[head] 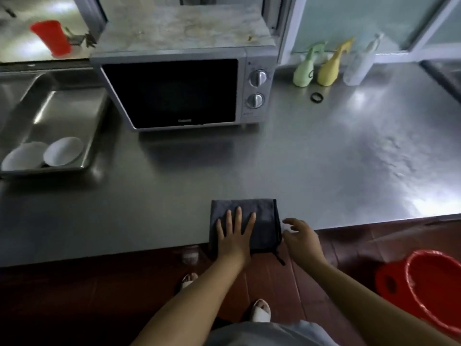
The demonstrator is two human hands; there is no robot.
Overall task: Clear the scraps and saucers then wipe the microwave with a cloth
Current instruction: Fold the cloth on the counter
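Two hands at the folded cloth [249,221], low in the middle of the frame.
Left hand [234,238] presses flat, fingers spread; right hand [299,237] hovers loosely curled beside its edge. Microwave [184,91] stands above on the surface [349,158].

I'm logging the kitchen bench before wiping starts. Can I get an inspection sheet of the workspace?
Surface: steel counter, glare patches.
Job's things: folded dark cloth at the front edge; microwave, door closed, top stained; two white saucers in the tray.
Clutter: three spray bottles, black ring.
Hands: left hand flat on cloth; right hand beside it, fingers relaxed.
Cables: nothing seen.
Surroundings: red bin on floor.
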